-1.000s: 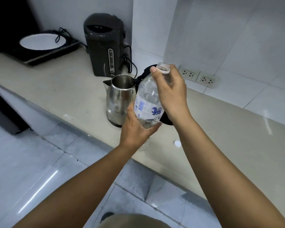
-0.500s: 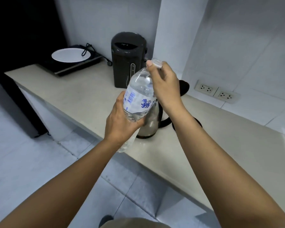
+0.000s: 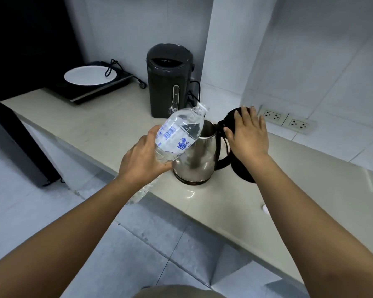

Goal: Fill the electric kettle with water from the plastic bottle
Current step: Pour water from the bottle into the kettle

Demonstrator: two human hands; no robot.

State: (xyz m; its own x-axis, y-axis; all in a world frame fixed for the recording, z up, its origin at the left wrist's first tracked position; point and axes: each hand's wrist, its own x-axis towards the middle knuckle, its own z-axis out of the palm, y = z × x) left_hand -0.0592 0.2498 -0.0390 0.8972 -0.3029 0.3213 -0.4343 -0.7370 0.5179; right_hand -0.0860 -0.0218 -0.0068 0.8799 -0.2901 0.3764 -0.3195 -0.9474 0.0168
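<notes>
A steel electric kettle [image 3: 194, 164] stands on the beige counter [image 3: 202, 211] with its black lid [image 3: 230, 117] tipped back open. My left hand [image 3: 142, 160] grips a clear plastic water bottle [image 3: 177, 134] with a blue-printed label. The bottle is uncapped and tilted, and its mouth is just above the kettle's opening. No water stream is visible. My right hand [image 3: 248, 138] lies on the open lid, fingers over its top and thumb at the hinge by the handle.
A dark thermo pot [image 3: 168, 80] stands right behind the kettle. An induction cooker with a white plate [image 3: 91, 75] sits at the far left. Wall sockets [image 3: 286, 121] are behind my right hand. A small white cap [image 3: 264, 208] lies on the counter beside my right forearm.
My right hand left the bottle's neck and went to the kettle's lid. The cap is off the bottle. My left hand tilted the bottle's mouth over the kettle.
</notes>
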